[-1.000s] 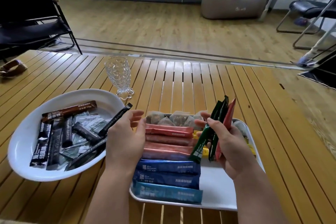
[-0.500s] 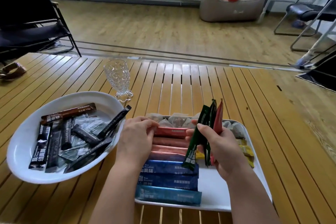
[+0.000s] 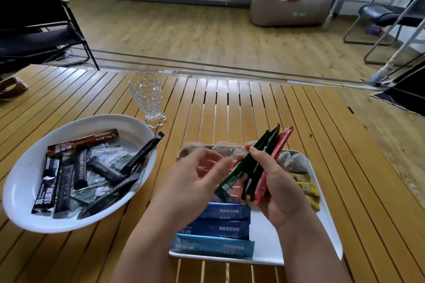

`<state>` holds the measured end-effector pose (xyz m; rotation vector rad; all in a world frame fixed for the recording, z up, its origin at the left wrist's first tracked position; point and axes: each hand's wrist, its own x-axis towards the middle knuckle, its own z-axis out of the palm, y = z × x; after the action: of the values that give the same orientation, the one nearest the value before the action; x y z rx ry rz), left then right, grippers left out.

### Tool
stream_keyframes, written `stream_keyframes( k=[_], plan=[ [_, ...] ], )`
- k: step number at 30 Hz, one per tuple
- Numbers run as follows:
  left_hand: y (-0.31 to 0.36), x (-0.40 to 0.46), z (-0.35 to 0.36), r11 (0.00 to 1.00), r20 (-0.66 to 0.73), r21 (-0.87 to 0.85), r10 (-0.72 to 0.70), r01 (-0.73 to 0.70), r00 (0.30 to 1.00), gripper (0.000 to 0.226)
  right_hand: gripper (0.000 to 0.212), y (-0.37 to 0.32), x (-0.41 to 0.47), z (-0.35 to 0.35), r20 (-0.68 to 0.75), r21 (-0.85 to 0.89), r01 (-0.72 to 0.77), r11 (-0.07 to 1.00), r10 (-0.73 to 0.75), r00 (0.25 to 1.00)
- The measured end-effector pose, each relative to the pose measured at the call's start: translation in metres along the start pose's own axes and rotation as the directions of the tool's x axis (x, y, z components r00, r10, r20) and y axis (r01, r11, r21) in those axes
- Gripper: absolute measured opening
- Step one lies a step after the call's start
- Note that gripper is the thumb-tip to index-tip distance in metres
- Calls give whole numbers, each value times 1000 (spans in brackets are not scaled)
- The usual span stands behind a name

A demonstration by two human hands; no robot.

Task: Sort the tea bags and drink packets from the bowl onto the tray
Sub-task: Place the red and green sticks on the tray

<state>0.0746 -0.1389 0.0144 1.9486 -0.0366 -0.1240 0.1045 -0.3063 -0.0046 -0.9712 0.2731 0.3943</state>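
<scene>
A white oval bowl at the left holds several black stick packets, a brown one and grey tea sachets. The white tray in front of me carries blue packets, pink ones partly hidden by my hands, tea bags along its far edge and yellow packets at the right. My right hand grips a fan of green packets and a red one above the tray. My left hand hovers over the tray with relaxed fingers close to the green packets, blurred.
A patterned clear glass stands on the slatted wooden table behind the bowl. Dark chairs stand beyond the table at the left and far right, a beige seat farther back on the floor.
My left hand has lifted off the pink packets on the tray and moved right toward the packets in my right hand. My right hand still holds its fan of packets.
</scene>
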Motion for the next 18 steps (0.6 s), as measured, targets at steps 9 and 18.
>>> stream_keyframes(
  k=[9,18],
  plan=[
    [3,-2,22,812,25,508,319,-287,947,54,45,11,1,11,0,230,-12,973,13,1000],
    [-2,1,5,925,-140,299,284,-232,949,38,49,0,-3,4,-105,195,209,958,-191,976]
  ],
)
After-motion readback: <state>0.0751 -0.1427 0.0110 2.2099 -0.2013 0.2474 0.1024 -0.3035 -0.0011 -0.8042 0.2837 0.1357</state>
